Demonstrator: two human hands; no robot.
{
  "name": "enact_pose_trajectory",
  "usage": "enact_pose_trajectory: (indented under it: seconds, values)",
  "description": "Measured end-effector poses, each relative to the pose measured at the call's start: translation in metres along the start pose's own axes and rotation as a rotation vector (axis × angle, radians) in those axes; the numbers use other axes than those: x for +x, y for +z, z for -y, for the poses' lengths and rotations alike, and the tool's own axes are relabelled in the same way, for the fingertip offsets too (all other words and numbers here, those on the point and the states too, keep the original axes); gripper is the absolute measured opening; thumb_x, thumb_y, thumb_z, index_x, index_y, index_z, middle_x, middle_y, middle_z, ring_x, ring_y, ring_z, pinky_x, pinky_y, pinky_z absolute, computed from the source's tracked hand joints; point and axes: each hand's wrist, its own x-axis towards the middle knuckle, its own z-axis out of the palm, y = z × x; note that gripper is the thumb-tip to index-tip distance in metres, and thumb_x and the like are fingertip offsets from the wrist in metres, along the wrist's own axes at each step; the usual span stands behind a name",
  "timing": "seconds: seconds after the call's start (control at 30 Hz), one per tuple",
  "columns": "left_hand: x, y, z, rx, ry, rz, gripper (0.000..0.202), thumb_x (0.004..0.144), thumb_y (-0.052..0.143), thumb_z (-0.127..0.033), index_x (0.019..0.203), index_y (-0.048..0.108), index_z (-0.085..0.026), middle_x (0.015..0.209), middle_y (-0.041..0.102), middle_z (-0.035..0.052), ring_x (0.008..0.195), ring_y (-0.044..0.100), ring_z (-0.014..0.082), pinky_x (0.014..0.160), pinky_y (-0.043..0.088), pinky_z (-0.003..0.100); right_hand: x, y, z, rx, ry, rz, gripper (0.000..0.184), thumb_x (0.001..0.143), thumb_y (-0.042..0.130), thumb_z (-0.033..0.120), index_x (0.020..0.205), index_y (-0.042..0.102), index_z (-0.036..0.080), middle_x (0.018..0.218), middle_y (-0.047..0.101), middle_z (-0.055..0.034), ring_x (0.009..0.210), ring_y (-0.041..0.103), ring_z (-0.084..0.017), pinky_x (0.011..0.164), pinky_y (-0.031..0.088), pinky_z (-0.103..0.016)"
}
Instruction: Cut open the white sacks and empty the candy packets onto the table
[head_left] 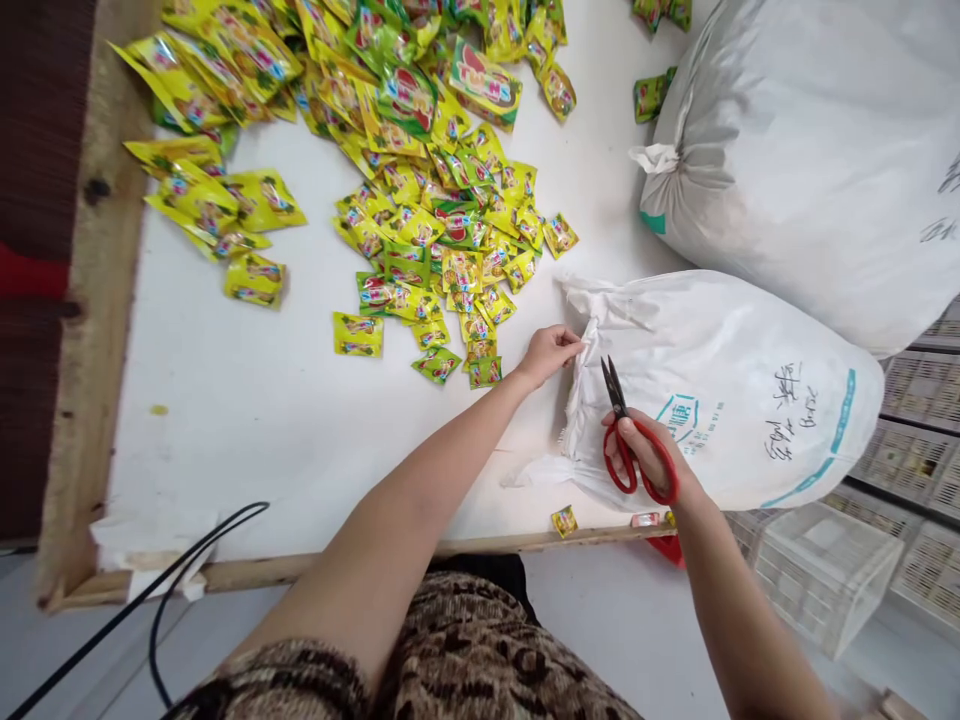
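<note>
A white woven sack point(720, 350) with handwriting and teal print lies on its side at the table's front right. My left hand point(551, 355) pinches the gathered edge at the sack's left end. In my right hand point(649, 450) is a pair of scissors point(616, 395) with red handles and dark blades. The blades point up and lie almost together, just over the sack near its edge. To the left of my left hand spreads a heap of small yellow and green candy packets point(450, 230).
A second, fuller white sack point(817, 150), tied at its end, stands behind the first. A wooden rim point(105, 250) edges the white table. Black cables point(202, 545) cross the front left corner. Plastic crates point(825, 570) sit at the right.
</note>
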Motion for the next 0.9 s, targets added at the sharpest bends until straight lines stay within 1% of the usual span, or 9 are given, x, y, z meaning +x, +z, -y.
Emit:
enact_pose_trajectory:
  seconds: [0.1,0.17,0.37,0.5,0.57,0.7,0.77,0.83,0.9]
  values:
    - [-0.009,0.007,0.007,0.336,0.054,-0.21,0.01,0.072,0.062,-0.017,0.065,0.054,-0.018,0.061,0.056,-0.0026,0.061,0.052,0.0106,0.062,0.042,0.023,0.002,0.01,-0.01,-0.039,0.003,-0.098,0.044,0.087,0.055,0.062,0.099,0.055,0.02,0.061,0.06,0.0018,0.04,0.051,-0.012,0.036,0.042,-0.023]
    - [-0.017,0.011,0.011,0.407,0.028,-0.279,0.011,0.07,0.06,-0.014,0.065,0.051,-0.019,0.06,0.056,-0.0027,0.061,0.055,0.0116,0.062,0.043,0.024,0.0,0.015,-0.013,-0.061,0.01,-0.128,0.043,0.086,0.055,0.062,0.094,0.055,0.02,0.059,0.059,0.002,0.039,0.052,-0.012,0.036,0.042,-0.023]
    - [-0.047,0.02,0.023,0.086,-0.065,-0.441,0.006,0.081,0.051,-0.026,0.079,0.049,-0.021,0.072,0.06,-0.0034,0.061,0.063,0.0103,0.059,0.049,0.022,-0.018,0.034,-0.015,0.014,0.056,-0.073,0.044,0.085,0.056,0.064,0.089,0.051,0.02,0.059,0.059,0.0032,0.04,0.052,-0.011,0.036,0.042,-0.022]
    - [-0.04,0.021,0.017,-0.069,-0.156,-0.527,0.004,0.08,0.051,-0.018,0.078,0.048,-0.02,0.07,0.058,-0.0052,0.061,0.06,0.0079,0.061,0.048,0.021,-0.033,0.056,-0.04,0.05,0.089,-0.114,0.047,0.084,0.054,0.066,0.081,0.05,0.02,0.052,0.053,0.0052,0.036,0.047,-0.01,0.032,0.038,-0.02]
    - [-0.026,0.017,0.002,-0.199,-0.127,-0.487,0.011,0.076,0.054,-0.011,0.076,0.049,-0.021,0.065,0.055,-0.0069,0.06,0.056,0.0068,0.061,0.047,0.02,-0.039,0.071,-0.059,0.14,0.11,-0.126,0.049,0.082,0.055,0.068,0.078,0.049,0.02,0.052,0.052,0.0054,0.036,0.048,-0.009,0.031,0.038,-0.019]
    - [-0.007,0.002,-0.036,-0.401,-0.121,-0.061,0.01,0.077,0.055,-0.014,0.078,0.055,-0.024,0.052,0.048,-0.0081,0.054,0.048,0.008,0.063,0.05,0.024,-0.053,0.101,-0.088,0.358,0.104,-0.148,0.047,0.08,0.061,0.065,0.082,0.05,0.02,0.059,0.057,0.0051,0.04,0.051,-0.008,0.034,0.041,-0.018]
    - [-0.012,-0.012,-0.045,-0.429,-0.157,0.07,0.007,0.079,0.057,-0.02,0.077,0.06,-0.025,0.048,0.043,-0.007,0.049,0.042,0.0082,0.06,0.049,0.024,-0.067,0.114,-0.095,0.398,0.093,-0.149,0.044,0.082,0.061,0.063,0.084,0.052,0.02,0.061,0.057,0.0051,0.042,0.051,-0.008,0.036,0.041,-0.018]
    - [-0.028,-0.033,-0.044,-0.417,-0.173,0.045,0.006,0.08,0.058,-0.025,0.076,0.063,-0.025,0.044,0.038,-0.0069,0.042,0.032,0.0072,0.05,0.04,0.021,-0.085,0.125,-0.101,0.404,0.094,-0.153,0.04,0.082,0.063,0.059,0.087,0.054,0.02,0.062,0.058,0.005,0.043,0.052,-0.007,0.037,0.041,-0.017]
    - [-0.051,-0.057,-0.037,-0.373,-0.144,-0.069,0.013,0.082,0.058,-0.033,0.074,0.063,-0.024,0.04,0.033,-0.0078,0.037,0.021,0.0066,0.043,0.029,0.02,-0.104,0.136,-0.109,0.419,0.115,-0.161,0.039,0.08,0.065,0.057,0.088,0.055,0.02,0.061,0.057,0.0053,0.041,0.051,-0.007,0.036,0.04,-0.016]
